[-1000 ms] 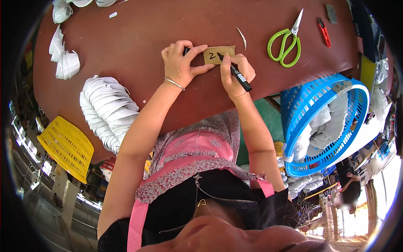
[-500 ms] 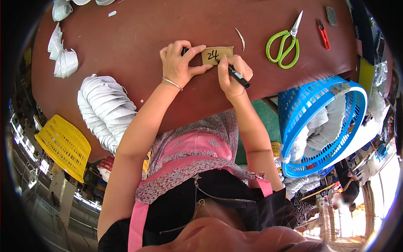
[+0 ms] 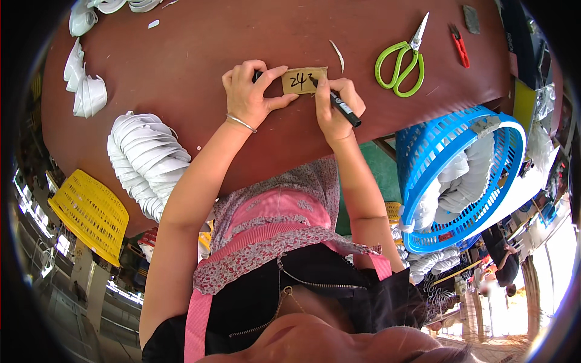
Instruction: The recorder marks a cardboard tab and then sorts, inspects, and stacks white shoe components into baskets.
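Note:
A small piece of brown cardboard [image 3: 298, 85] lies on the reddish-brown table, with dark handwritten marks on it. My left hand [image 3: 249, 91] grips its left edge between thumb and forefinger. A black marker cap [image 3: 257, 76] shows among the curled fingers of that hand. My right hand [image 3: 340, 109] is closed around a black marker [image 3: 345, 110], whose tip meets the cardboard near its right end. Green-handled scissors [image 3: 402, 63] lie to the right of my hands. Farther right are red thread snips [image 3: 460, 46].
White stacked fabric pieces [image 3: 145, 160] sit at the table's left edge, with more at the far left. A blue basket [image 3: 417, 227] of white pieces stands at right. A yellow basket [image 3: 91, 215] is at left. A dark grey block [image 3: 471, 19] lies far right.
The marker tip has moved right along the cardboard, and another dark stroke shows there. My left hand still holds the card's left edge. The whole view has shifted slightly.

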Tool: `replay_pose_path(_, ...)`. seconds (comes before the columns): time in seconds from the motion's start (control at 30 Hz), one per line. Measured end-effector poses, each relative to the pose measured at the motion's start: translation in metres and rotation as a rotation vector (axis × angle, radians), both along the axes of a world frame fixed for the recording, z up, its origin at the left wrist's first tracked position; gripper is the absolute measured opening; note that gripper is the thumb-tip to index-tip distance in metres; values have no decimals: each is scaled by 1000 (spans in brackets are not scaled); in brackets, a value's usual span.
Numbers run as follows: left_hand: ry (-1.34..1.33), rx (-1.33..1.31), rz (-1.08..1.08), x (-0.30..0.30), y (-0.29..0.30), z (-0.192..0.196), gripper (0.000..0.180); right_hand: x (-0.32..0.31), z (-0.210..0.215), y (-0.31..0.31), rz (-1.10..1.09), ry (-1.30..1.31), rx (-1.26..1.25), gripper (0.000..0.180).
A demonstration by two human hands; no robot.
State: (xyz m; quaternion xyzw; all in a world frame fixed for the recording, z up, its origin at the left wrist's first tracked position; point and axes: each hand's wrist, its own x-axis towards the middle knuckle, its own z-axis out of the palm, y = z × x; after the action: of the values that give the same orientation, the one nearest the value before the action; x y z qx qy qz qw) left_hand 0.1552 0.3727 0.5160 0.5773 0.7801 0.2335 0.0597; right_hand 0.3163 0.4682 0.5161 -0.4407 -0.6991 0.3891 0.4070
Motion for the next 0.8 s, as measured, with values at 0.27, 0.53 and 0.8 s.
replay_pose_path(0.27,12,-16,-6,1,0,3,56,0,1,0,41,-15,47,21)
replay_pose_path(0.53,17,17,-46,-5,3,18,60,3,19,-1,-84,182,-315,23)
replay_pose_path(0.8,-2074,185,466,-10,16,120,67,-20,144,0,180,555,-696,17)
